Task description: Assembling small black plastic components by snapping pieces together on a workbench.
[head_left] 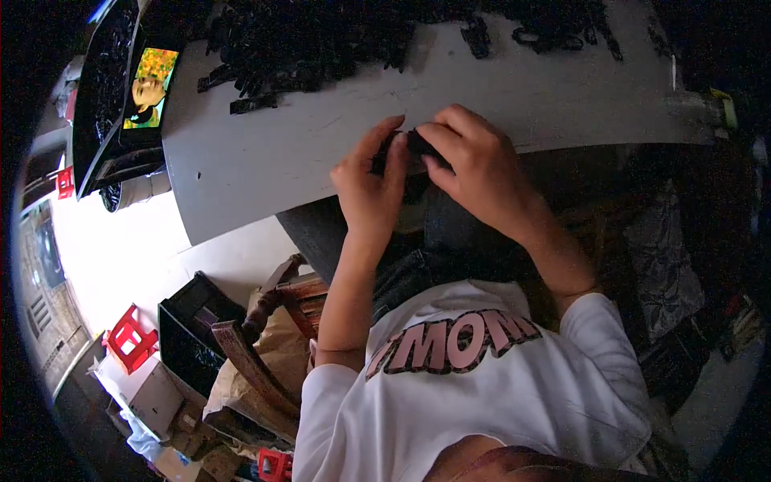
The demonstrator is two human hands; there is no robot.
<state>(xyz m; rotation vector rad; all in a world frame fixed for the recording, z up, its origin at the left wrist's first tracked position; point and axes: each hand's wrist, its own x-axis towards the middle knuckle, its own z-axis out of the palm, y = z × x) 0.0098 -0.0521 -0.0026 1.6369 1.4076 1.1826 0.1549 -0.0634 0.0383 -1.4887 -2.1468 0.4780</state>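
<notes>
Both of my hands are over the near edge of the grey table (281, 153), close together. Between them is a small black piece (416, 145), mostly hidden by my fingers, so its exact kind does not show. My left hand (369, 177) is closed on the piece's left part, thumb and forefinger around it. From the other side, my right hand (482, 165) grips it with bent fingers and thumb. Beyond my hands lies a big pile of black parts (321, 44), likely plastic, on the far part of the table. One loose black part (476, 38) lies apart from the pile.
A lit screen (151, 88) stands at the table's left end, beside a black container (100, 96) of dark parts. Lower left are a black crate (201, 309), a wooden chair (257, 353), a red stool (130, 339) and cardboard boxes (189, 430). My legs are under the table edge.
</notes>
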